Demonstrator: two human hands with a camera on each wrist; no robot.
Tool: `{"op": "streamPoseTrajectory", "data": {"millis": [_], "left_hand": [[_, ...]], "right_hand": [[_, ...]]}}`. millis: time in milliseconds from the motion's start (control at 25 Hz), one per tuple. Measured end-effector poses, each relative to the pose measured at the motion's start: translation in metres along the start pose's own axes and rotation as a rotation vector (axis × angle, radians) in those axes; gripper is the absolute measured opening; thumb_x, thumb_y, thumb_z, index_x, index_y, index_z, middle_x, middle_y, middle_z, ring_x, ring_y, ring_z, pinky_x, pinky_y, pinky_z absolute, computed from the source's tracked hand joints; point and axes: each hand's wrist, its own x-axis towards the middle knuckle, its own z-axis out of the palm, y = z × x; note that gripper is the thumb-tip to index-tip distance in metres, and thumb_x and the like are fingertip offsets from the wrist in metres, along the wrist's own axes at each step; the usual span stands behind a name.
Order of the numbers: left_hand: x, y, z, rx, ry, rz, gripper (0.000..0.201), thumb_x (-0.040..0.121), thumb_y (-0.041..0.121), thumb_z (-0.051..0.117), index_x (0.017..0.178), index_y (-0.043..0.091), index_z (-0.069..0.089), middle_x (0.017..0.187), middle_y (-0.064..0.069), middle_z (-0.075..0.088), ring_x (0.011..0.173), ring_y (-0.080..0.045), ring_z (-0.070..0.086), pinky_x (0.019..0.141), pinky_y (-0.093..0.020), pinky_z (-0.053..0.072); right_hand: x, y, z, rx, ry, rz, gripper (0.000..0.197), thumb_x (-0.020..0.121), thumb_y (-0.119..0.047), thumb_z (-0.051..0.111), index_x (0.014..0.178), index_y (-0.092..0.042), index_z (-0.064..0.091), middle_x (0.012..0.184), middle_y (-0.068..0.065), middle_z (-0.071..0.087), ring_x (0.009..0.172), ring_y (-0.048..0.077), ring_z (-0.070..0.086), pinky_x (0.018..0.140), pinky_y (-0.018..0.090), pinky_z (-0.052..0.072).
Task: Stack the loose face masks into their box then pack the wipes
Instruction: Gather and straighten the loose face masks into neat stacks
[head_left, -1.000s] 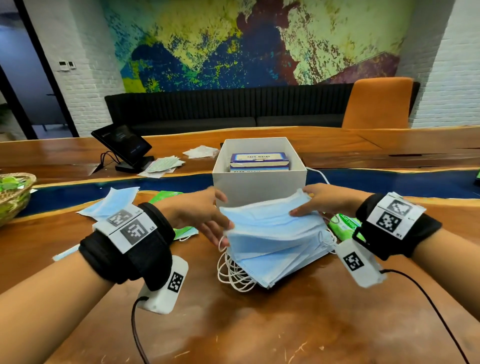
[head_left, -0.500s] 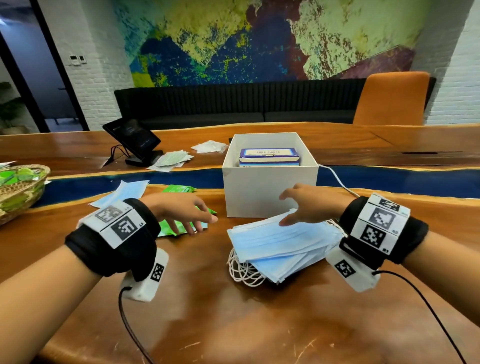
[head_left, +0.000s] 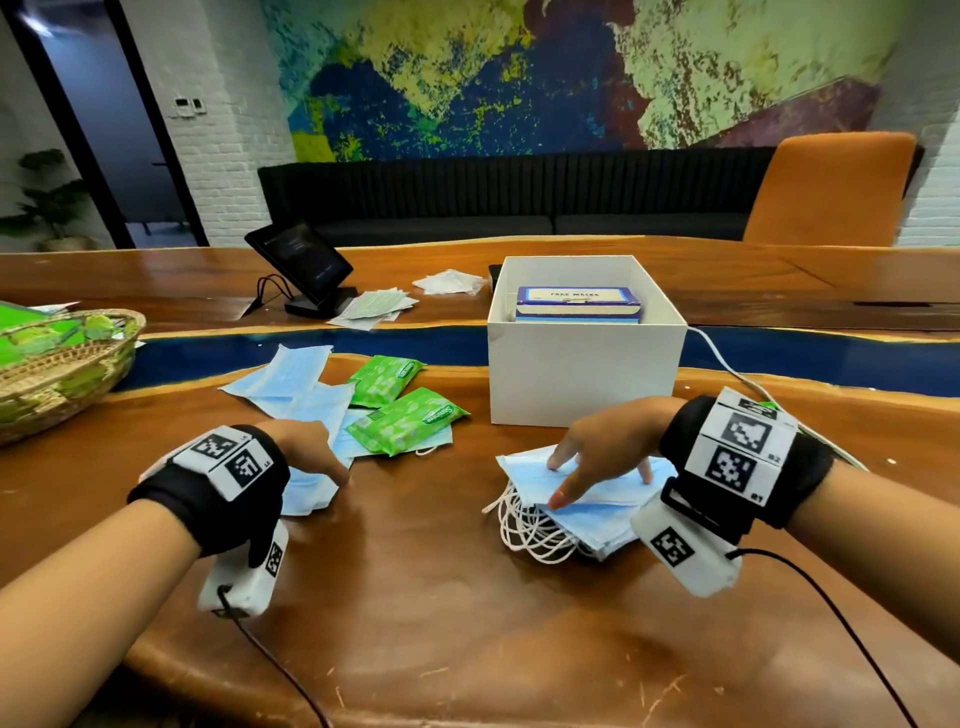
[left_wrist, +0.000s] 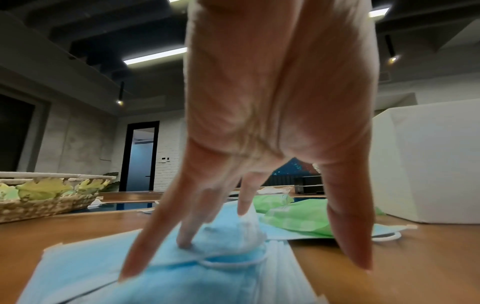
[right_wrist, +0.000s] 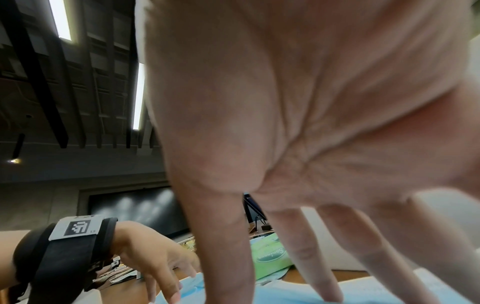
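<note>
The left hand (head_left: 306, 452) has been moved off the mask stack (head_left: 582, 512) onto the loose masks (head_left: 291, 387), fingertips pressed down, fingers spread. The stack is pinned by the right hand (head_left: 605, 449), fingers spread, nothing gripped.

The right hand (head_left: 605, 447) hides part of the mask stack (head_left: 587, 506).
</note>
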Motion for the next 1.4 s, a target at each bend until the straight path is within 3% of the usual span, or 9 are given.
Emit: {"op": "streamPoseTrajectory", "data": {"millis": [160, 280, 400, 640, 800, 1000, 1120, 1280, 1400], "left_hand": [[0.003, 0.002, 0.004, 0.054, -0.052, 0.044, 0.068, 0.078, 0.056, 0.063, 0.125, 0.008, 0.052, 0.123, -0.005, 0.057, 0.115, -0.021, 0.052, 0.083, -0.022, 0.035], [0.003, 0.006, 0.003, 0.076, -0.04, 0.068, 0.062, 0.079, 0.057, 0.062, 0.113, 0.005, 0.063, 0.098, -0.003, 0.059, 0.089, -0.017, 0.052, 0.075, -0.022, 0.035], [0.007, 0.009, 0.004, 0.111, 0.022, 0.069, 0.054, 0.085, 0.045, 0.06, 0.119, 0.004, 0.058, 0.118, -0.009, 0.062, 0.095, -0.02, 0.054, 0.074, -0.023, 0.035], [0.008, 0.016, 0.01, 0.219, 0.171, 0.064, 0.031, 0.091, 0.011, 0.05, 0.12, 0.002, 0.054, 0.126, -0.014, 0.058, 0.117, -0.025, 0.056, 0.092, -0.027, 0.044], [0.001, 0.017, -0.002, 0.11, 0.295, 0.075, 0.032, 0.094, 0.011, 0.046, 0.123, -0.001, 0.048, 0.128, -0.017, 0.055, 0.117, -0.029, 0.054, 0.093, -0.03, 0.043], [-0.018, 0.03, -0.023, 0.156, 0.441, 0.082, 0.021, 0.093, 0.014, 0.046, 0.108, 0.004, 0.056, 0.114, -0.01, 0.061, 0.106, -0.028, 0.058, 0.086, -0.033, 0.047], [-0.031, 0.045, -0.036, 0.189, 0.538, 0.116, 0.013, 0.09, 0.006, 0.045, 0.096, 0.006, 0.056, 0.11, -0.008, 0.06, 0.099, -0.03, 0.058, 0.084, -0.035, 0.045], [-0.044, 0.064, -0.055, 0.194, 0.71, 0.166, 0.032, 0.088, 0.005, 0.047, 0.117, 0.01, 0.059, 0.112, -0.013, 0.062, 0.102, -0.033, 0.06, 0.075, -0.033, 0.041], [-0.064, 0.082, -0.069, 0.168, 0.851, 0.238, 0.032, 0.09, 0.007, 0.046, 0.12, 0.009, 0.058, 0.113, -0.015, 0.061, 0.103, -0.035, 0.059, 0.078, -0.035, 0.043]], "right_hand": [[0.004, -0.002, 0.003, -0.012, -0.028, 0.005, 0.068, 0.09, -0.052, 0.049, 0.147, -0.02, 0.031, 0.148, 0.0, 0.038, 0.129, 0.018, 0.04, 0.076, 0.029, 0.038], [0.007, -0.002, 0.004, -0.006, -0.037, 0.003, 0.069, 0.09, -0.052, 0.049, 0.147, -0.019, 0.029, 0.15, 0.001, 0.035, 0.131, 0.02, 0.039, 0.074, 0.028, 0.04], [0.009, 0.001, 0.005, 0.037, -0.046, -0.001, 0.072, 0.089, -0.052, 0.051, 0.148, -0.018, 0.027, 0.149, 0.004, 0.036, 0.129, 0.023, 0.04, 0.064, 0.023, 0.046], [0.009, 0.006, 0.007, 0.053, -0.04, -0.014, 0.071, 0.09, -0.05, 0.049, 0.148, -0.017, 0.027, 0.15, 0.003, 0.035, 0.131, 0.022, 0.039, 0.073, 0.024, 0.039], [0.01, 0.011, 0.007, 0.104, -0.034, -0.019, 0.071, 0.089, -0.051, 0.051, 0.148, -0.018, 0.028, 0.149, 0.003, 0.035, 0.131, 0.023, 0.039, 0.048, 0.012, 0.046], [0.008, 0.016, 0.008, 0.127, -0.047, -0.019, 0.071, 0.088, -0.051, 0.052, 0.147, -0.018, 0.031, 0.149, 0.003, 0.035, 0.13, 0.025, 0.04, 0.081, 0.038, 0.056], [0.006, 0.017, 0.008, 0.154, -0.044, -0.028, 0.068, 0.089, -0.051, 0.051, 0.145, -0.016, 0.034, 0.148, 0.003, 0.038, 0.129, 0.024, 0.041, 0.081, 0.037, 0.056], [0.003, 0.021, 0.007, 0.243, -0.013, -0.016, 0.062, 0.09, -0.048, 0.051, 0.141, -0.014, 0.043, 0.143, 0.003, 0.044, 0.123, 0.024, 0.046, 0.072, 0.033, 0.056], [0.002, 0.025, 0.006, 0.34, 0.08, 0.008, 0.061, 0.09, -0.054, 0.046, 0.134, -0.01, 0.051, 0.13, 0.004, 0.055, 0.115, 0.025, 0.051, 0.078, 0.037, 0.057]]}}
